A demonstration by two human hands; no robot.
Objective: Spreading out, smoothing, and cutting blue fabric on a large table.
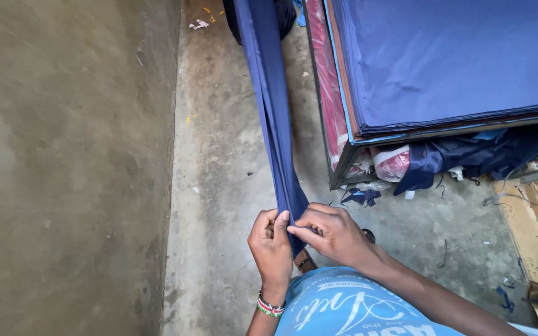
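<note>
Closest to the lens, a light blue printed shirt (350, 308) is filling the bottom edge. Just above it, the left hand (273, 246), wearing a beaded wristband (269, 307), and the right hand (334, 233) are both pinching the near end of a long folded strip of dark blue cloth (275, 106), which is stretching away over the concrete floor (219, 186), beside a counter (350, 158) carrying stacked blue fabric sheets (449, 56).

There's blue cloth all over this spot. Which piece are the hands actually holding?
The long folded strip of blue fabric stretched above the floor: left hand and right hand pinch its near end. The blue sheets lie flat on the table, untouched.
</note>
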